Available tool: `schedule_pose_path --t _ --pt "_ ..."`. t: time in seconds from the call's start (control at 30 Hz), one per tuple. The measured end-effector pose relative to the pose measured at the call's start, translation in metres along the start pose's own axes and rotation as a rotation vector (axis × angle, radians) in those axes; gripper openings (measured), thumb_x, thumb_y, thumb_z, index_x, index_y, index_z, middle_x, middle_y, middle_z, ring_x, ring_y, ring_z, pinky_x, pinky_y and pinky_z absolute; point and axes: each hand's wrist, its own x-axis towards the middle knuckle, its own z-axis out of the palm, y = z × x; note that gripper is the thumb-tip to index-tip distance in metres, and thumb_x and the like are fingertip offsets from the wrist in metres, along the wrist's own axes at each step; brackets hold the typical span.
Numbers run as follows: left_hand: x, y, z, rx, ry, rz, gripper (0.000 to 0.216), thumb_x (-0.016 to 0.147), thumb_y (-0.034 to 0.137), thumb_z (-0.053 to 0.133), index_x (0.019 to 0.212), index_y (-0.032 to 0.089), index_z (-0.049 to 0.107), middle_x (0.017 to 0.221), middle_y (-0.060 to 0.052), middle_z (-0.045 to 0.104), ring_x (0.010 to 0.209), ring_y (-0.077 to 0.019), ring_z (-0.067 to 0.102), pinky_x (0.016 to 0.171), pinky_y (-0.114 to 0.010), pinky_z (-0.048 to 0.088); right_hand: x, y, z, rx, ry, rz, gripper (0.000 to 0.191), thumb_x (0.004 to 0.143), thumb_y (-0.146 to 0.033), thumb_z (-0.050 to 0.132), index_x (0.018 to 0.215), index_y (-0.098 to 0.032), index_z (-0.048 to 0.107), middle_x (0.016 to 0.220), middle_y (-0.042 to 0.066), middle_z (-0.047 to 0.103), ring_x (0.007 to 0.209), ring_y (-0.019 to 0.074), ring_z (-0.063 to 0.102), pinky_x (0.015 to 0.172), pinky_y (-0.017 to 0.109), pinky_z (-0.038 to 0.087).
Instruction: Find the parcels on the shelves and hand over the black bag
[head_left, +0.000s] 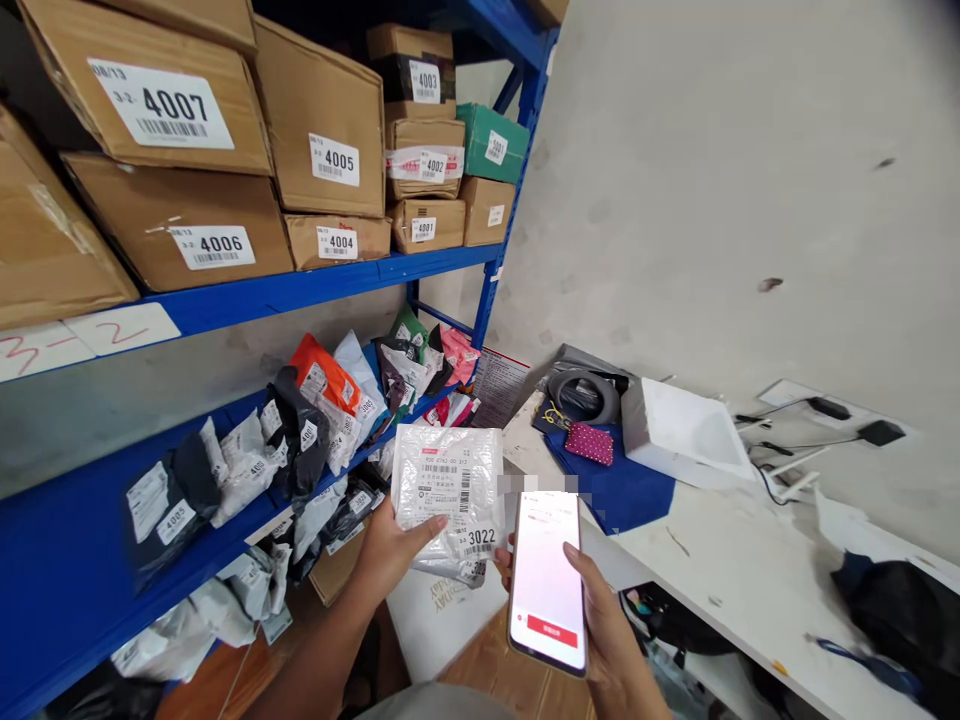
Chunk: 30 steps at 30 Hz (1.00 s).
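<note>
left hand (390,550) grips white parcel (448,490), second parcel half hidden beneath; right hand (611,640) grips phone (547,580), screen text illegible.

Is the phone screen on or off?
On: the phone in the right hand shows a lit white page with a red button.

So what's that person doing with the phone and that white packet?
A person is at a blue shelf stacked with numbered cardboard boxes above and small mail bags below. Their left hand holds up a white parcel labelled 3022, with another packet tucked behind it. Their right hand holds a phone with its screen lit, right beside the parcel.
</note>
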Motion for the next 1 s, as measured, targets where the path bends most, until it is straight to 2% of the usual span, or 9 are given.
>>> schedule_pose_path --t 0.13,0.2,0.37,0.77,1.0 --pt "-0.001 -0.004 -0.003 -0.017 0.011 -0.034 0.056 0.059 0.037 0.076 0.105 0.013 0.055 0.107 -0.013 0.067 0.096 -0.0274 0.063 0.086 -0.04 0.05 0.0 0.005 0.004 -0.042 -0.096 -0.031 0.051 0.068 -0.045 0.067 0.104 -0.011 0.058 0.094 0.018 0.071 0.077 0.0279 0.068 0.075 0.042 0.048" --pt "-0.002 -0.005 -0.005 -0.042 0.018 -0.048 0.057 0.059 0.037 0.076 0.106 0.014 0.054 0.108 -0.012 0.066 0.096 -0.0262 0.064 0.086 -0.039 0.051 0.0 0.006 0.006 -0.061 -0.122 -0.056 0.051 0.068 -0.045 0.066 0.104 -0.011 0.057 0.093 0.017 0.071 0.077 0.0281 0.068 0.072 0.041 0.048" --pt "-0.003 -0.008 -0.008 -0.055 0.07 -0.114 0.059 0.058 0.038 0.077 0.108 0.018 0.054 0.107 -0.01 0.067 0.093 -0.0249 0.065 0.081 -0.037 0.053 0.0 0.006 0.01 -0.079 -0.163 -0.127 0.047 0.069 -0.042 0.066 0.107 -0.014 0.055 0.096 0.013 0.07 0.084 0.0295 0.067 0.074 0.043 0.048" --pt "-0.006 0.005 -0.007 -0.084 0.081 -0.083 0.058 0.06 0.033 0.076 0.11 0.018 0.052 0.106 -0.007 0.068 0.093 -0.0221 0.065 0.081 -0.033 0.054 -0.001 0.005 0.001 -0.028 -0.133 -0.141 0.04 0.073 -0.037 0.064 0.104 -0.015 0.057 0.099 0.01 0.069 0.091 0.0305 0.065 0.078 0.045 0.048" --pt "-0.006 0.007 -0.007 -0.03 0.106 -0.108 0.055 0.058 0.031 0.077 0.106 0.017 0.054 0.105 -0.008 0.068 0.094 -0.0246 0.064 0.083 -0.036 0.053 -0.003 0.005 0.001 -0.073 -0.152 -0.152 0.046 0.07 -0.038 0.067 0.108 -0.015 0.053 0.097 0.011 0.07 0.09 0.0303 0.065 0.077 0.043 0.049"
